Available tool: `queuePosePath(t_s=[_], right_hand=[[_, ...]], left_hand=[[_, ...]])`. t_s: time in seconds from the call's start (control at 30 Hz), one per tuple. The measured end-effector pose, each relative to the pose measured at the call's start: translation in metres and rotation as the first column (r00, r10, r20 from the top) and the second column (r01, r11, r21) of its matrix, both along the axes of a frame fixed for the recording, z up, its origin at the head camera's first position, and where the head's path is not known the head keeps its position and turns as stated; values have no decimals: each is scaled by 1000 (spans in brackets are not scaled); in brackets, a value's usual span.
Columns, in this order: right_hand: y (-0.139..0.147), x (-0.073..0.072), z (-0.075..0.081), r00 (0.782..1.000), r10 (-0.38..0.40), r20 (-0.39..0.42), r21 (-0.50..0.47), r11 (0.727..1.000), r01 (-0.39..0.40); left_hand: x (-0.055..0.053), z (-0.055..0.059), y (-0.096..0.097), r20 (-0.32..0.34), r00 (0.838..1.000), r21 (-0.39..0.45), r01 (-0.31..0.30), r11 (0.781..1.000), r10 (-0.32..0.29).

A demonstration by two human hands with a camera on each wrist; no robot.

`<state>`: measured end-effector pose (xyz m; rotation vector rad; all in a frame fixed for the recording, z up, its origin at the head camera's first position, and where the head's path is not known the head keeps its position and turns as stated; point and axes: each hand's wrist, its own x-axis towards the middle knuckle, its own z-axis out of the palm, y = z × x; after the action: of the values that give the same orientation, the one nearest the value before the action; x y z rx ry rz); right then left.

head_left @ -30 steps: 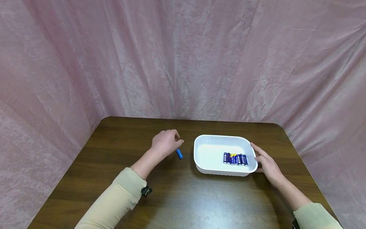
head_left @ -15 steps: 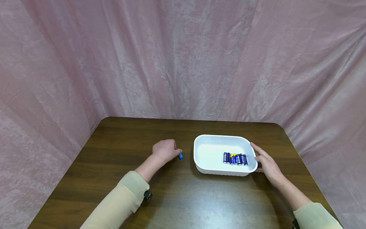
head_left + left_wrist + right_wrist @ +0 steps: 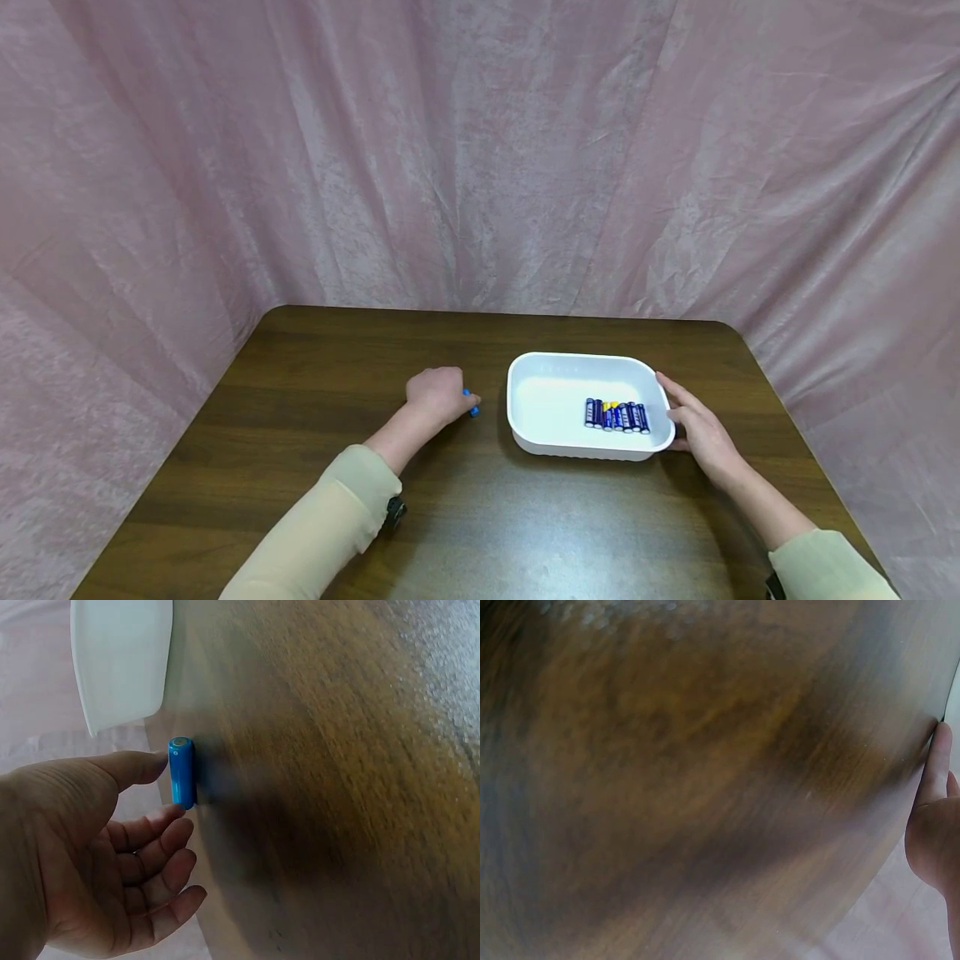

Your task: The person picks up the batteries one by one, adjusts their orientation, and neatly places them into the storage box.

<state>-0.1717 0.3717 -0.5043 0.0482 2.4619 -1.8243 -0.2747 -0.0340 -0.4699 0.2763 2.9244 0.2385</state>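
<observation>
A blue battery [image 3: 181, 776] lies at the dark wooden table's surface, left of the white tray [image 3: 555, 447]. My left hand [image 3: 437, 395] pinches it between thumb and index finger; the other fingers curl loosely below in the left wrist view. From the head, the hand covers part of the battery. A row of several dark blue batteries [image 3: 592, 413], a couple of them with yellow ends, lies inside the tray toward its right side. My right hand [image 3: 705, 442] rests against the tray's right end with its fingers spread and fairly straight. Only its edge shows in the right wrist view.
The wooden table [image 3: 360, 350] has rounded far corners. Pink velvet curtain [image 3: 480, 167] hangs behind it and along both sides. A dark wrist device [image 3: 395, 510] sits at my left cuff.
My left hand has come down toward me onto the blue battery and taken it between thumb and finger. The right hand and tray have stayed nearly still.
</observation>
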Motion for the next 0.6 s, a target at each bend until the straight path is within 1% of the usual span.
queuePosePath(t_s=[0.23, 0.5, 0.6], right_hand=[[0, -1, 1, 1000, 4, 3, 3, 1000, -4], [0, 1, 1, 1000, 12, -12, -13, 1000, -12], [0, 2, 1, 1000, 11, -12, -9, 1000, -11]], left_hand=[[0, 2, -2, 15, 1000, 26, 3, 1000, -4], [-2, -1, -4, 3, 999, 2, 39, 999, -39], [-3, -2, -6, 3, 999, 7, 54, 999, -54]])
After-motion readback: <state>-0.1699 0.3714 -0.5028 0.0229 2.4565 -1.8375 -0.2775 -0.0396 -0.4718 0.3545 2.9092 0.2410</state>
